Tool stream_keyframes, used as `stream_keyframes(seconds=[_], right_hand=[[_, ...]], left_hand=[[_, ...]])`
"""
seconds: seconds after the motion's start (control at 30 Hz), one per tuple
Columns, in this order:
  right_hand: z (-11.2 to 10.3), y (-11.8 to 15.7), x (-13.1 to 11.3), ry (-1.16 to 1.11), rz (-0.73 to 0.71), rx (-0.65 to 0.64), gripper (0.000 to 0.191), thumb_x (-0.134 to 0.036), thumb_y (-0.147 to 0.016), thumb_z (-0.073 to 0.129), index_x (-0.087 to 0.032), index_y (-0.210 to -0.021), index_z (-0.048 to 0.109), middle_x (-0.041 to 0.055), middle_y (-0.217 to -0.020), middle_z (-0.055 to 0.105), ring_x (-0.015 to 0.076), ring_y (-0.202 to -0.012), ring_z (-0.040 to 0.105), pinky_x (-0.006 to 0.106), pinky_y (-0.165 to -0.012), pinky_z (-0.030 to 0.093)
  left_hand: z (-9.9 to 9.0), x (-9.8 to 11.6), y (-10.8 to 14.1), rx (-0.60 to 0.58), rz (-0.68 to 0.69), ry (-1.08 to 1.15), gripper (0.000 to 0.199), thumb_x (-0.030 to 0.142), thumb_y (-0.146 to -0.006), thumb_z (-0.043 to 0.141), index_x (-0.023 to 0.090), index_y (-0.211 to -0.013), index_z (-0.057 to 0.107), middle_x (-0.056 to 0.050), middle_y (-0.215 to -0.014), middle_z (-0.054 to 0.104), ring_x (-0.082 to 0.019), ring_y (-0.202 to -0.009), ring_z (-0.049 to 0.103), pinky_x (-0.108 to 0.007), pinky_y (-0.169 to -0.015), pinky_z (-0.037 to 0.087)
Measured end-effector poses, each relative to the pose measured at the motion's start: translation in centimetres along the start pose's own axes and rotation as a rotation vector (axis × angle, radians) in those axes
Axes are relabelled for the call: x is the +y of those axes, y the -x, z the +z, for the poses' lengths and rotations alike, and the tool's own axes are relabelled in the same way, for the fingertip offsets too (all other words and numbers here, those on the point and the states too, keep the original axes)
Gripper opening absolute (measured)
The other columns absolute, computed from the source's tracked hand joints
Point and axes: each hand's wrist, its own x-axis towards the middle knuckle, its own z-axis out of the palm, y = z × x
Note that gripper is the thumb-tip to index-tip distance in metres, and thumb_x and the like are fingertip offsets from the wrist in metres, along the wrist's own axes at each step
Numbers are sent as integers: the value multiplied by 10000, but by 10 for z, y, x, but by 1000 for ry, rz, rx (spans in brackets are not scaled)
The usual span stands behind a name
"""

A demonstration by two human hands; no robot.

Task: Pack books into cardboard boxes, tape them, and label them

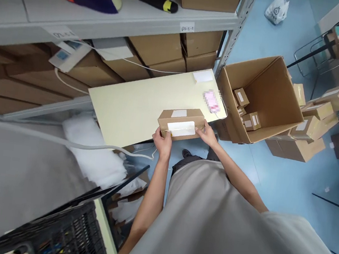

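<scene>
A small brown cardboard box (pixel 166 116) with white labels on two faces is held between my hands at the near edge of the pale yellow table (pixel 138 102). My left hand (pixel 163 145) grips its lower left corner, thumb on the front face. At the right end, my right hand (pixel 207 135) has its fingers closed on the box's edge. Clear tape crosses the label facing me. Beyond the box lie a pink phone-like object (pixel 211 101), blurred out, and a white paper pad (pixel 203 76).
Right of the table stands a large open carton (pixel 271 102) with several small boxes inside. Stacked boxes (pixel 305 148) sit farther right. The shelf (pixel 158 20) ahead bears a black-and-yellow cutter (pixel 155 1). A grey cable (pixel 62 142) crosses at left, above a black crate (pixel 82 235).
</scene>
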Motion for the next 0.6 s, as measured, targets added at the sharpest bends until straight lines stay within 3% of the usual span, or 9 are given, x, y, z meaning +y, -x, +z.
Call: stream_keyframes(seconds=[0.17, 0.3, 0.43, 0.53, 0.6], right_hand=[[-38, 4, -1, -241, 94, 87, 978, -739, -1052, 650, -201, -1829, 403, 177, -1663, 676, 388, -1522, 648, 573, -1306, 541], [-94, 2, -5, -368, 60, 191, 951, -726, -1052, 665, -280, -1843, 383, 141, -1738, 602, 383, -1610, 571, 569, -1354, 508], [-168, -21, 16, -477, 83, 319, 916, -743, -1085, 616, -329, -1855, 342, 95, -1796, 544, 358, -1679, 507, 555, -1391, 473], [-216, -45, 64, -520, 180, 461, 928, -752, -1102, 574, -310, -1867, 291, 101, -1839, 484, 362, -1723, 452, 586, -1410, 443], [-237, -56, 109, -503, 248, 575, 938, -743, -1121, 530, -300, -1883, 211, 116, -1862, 441, 357, -1738, 431, 611, -1411, 438]], left_hand=[[16, 45, 16, 144, 117, -3, 456, 318, -1003, 697, 179, -1437, 666, -153, -1417, 664, -254, -1298, 716, -389, -1195, 564], [52, 108, 24, 198, 258, 22, 425, 373, -1020, 698, 204, -1405, 636, -138, -1415, 661, -262, -1319, 701, -405, -1187, 570], [111, 190, 39, 171, 426, -41, 463, 398, -1020, 711, 240, -1452, 660, -117, -1414, 651, -266, -1325, 696, -408, -1214, 562], [170, 245, 60, -5, 523, -129, 525, 424, -1043, 709, 282, -1544, 643, -122, -1457, 626, -280, -1392, 677, -409, -1228, 569], [216, 269, 75, -178, 549, -174, 548, 428, -1065, 692, 317, -1596, 620, -126, -1499, 606, -292, -1446, 654, -418, -1242, 569]])
